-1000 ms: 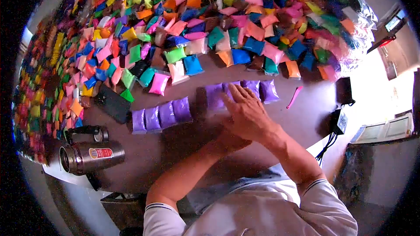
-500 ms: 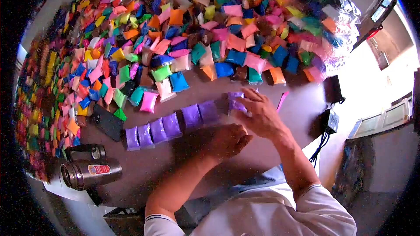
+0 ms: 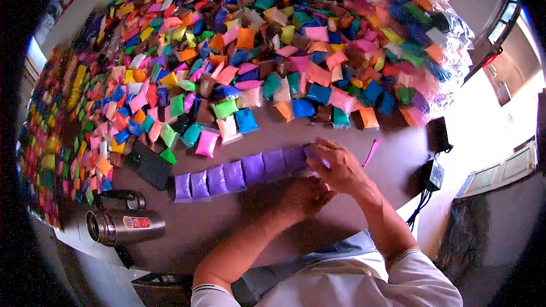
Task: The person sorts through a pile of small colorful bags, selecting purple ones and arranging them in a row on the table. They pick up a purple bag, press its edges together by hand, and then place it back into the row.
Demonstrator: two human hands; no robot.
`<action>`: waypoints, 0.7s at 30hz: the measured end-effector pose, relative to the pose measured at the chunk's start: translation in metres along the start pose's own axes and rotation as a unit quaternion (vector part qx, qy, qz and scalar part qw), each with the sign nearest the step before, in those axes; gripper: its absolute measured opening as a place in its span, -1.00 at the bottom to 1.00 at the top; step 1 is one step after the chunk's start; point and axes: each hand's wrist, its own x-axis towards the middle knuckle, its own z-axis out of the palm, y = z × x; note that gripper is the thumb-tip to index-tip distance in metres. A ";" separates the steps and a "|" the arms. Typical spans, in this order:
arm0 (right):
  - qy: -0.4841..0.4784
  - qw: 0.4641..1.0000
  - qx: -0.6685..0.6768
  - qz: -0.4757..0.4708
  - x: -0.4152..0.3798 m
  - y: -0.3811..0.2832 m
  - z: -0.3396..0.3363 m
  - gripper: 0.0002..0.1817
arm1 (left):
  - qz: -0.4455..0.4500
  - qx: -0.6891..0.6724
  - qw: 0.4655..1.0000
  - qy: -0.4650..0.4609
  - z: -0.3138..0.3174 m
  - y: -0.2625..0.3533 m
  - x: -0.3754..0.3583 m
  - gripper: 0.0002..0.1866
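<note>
A slightly slanting row of small clear packets with purple filling [image 3: 234,175] lies on the brown table, edge against edge. At the row's right end my right hand [image 3: 342,166] has its fingers bent over a purple packet [image 3: 319,157], which they partly cover. Just below the row is my left hand [image 3: 307,196], close under the right one. Its fingers are curled in, and whether anything is inside them is hidden. A pink stick-like tool [image 3: 372,152] lies to the right of my right hand.
A large heap of colourful packets [image 3: 250,51] covers the far side and left of the table [image 3: 239,222]. A dark flat case [image 3: 149,165] and a steel thermos [image 3: 126,227] are at the left. A small box with black cables [image 3: 436,174] is at the right edge.
My right hand has moved down with the last purple packet, closing the gap to the row. My left hand has shifted slightly right and down. The whole view has shifted a little.
</note>
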 end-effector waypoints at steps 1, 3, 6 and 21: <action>-0.001 0.999 -0.032 -0.016 0.006 0.000 -0.004 -0.59 | 0.008 0.014 1.000 -0.004 -0.005 0.004 0.002 -0.76; 0.022 1.000 -0.007 0.003 0.018 0.002 -0.011 -0.59 | -0.012 0.032 0.998 -0.061 -0.004 -0.002 0.005 -0.73; 0.015 0.999 0.019 0.042 0.040 0.002 -0.019 -0.52 | -0.056 0.023 0.994 -0.092 -0.006 0.004 0.006 -0.70; 0.061 0.981 -0.186 0.001 0.149 0.042 0.028 0.00 | -0.015 0.002 1.000 -0.010 -0.022 0.011 0.007 -0.65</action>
